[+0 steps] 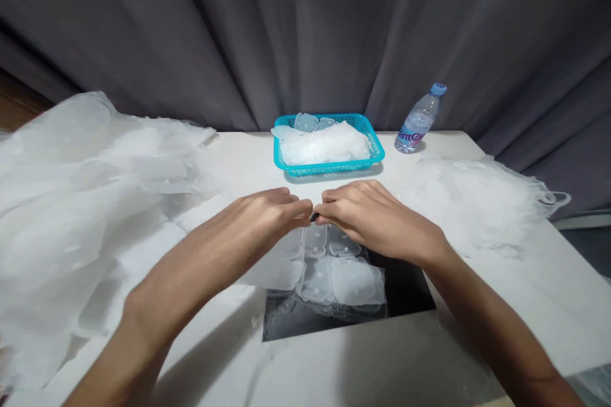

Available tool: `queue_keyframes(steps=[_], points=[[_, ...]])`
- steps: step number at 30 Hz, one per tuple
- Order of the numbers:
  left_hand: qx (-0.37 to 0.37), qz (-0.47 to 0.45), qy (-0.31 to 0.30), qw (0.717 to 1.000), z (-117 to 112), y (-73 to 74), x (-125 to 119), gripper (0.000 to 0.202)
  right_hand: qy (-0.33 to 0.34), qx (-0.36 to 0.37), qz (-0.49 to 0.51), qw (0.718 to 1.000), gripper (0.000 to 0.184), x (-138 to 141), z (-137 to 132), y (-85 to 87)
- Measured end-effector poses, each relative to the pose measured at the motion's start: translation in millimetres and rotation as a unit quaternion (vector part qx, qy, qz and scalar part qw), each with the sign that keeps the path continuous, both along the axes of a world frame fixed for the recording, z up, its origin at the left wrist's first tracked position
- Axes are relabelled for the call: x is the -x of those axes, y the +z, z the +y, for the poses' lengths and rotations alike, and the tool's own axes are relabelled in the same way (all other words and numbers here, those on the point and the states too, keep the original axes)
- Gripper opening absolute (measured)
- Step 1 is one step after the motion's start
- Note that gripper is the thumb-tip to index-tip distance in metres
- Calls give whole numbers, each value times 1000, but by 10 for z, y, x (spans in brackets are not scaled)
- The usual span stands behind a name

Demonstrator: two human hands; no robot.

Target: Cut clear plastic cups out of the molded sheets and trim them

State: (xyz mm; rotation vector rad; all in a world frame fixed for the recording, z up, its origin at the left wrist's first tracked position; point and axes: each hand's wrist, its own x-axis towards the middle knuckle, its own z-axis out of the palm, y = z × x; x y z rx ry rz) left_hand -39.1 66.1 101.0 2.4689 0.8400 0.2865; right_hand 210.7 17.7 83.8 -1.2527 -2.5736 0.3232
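My left hand [267, 216] and my right hand [367, 216] meet fingertip to fingertip over a clear plastic sheet of small water-filled pouches [334, 270]. Both hands are curled palm down, fingers pressed together on the sheet's far edge. A small dark spot shows between the fingertips; I cannot make out what it is. The sheet lies over a black square panel [405, 296] set into the white table [334, 362].
A turquoise basket [375, 140] with more clear pouches stands at the back centre. A water bottle [419, 121] with a blue cap stands right of it. Heaps of white plastic lie at the left [81, 203] and right [477, 197]. A grey curtain hangs behind.
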Motion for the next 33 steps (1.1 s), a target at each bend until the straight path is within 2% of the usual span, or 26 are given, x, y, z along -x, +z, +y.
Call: queue_keyframes(steps=[5, 10, 17, 22, 28, 33], points=[[-24, 32, 0, 999, 124, 93, 109, 25, -18, 17, 21, 999, 19, -152, 35, 146], [6, 33, 14, 999, 189, 202, 166, 28, 2, 49, 36, 998, 26, -231, 57, 291], [13, 21, -27, 999, 104, 217, 16, 28, 28, 95, 52, 994, 22, -84, 147, 242], [-17, 5, -21, 1000, 68, 211, -27, 28, 54, 158, 55, 984, 20, -63, 209, 217], [-55, 15, -60, 997, 47, 186, -85, 31, 69, 174, 63, 980, 17, 7, 236, 141], [-57, 40, -61, 996, 64, 156, -77, 28, 69, 170, 54, 981, 16, 27, 233, 168]])
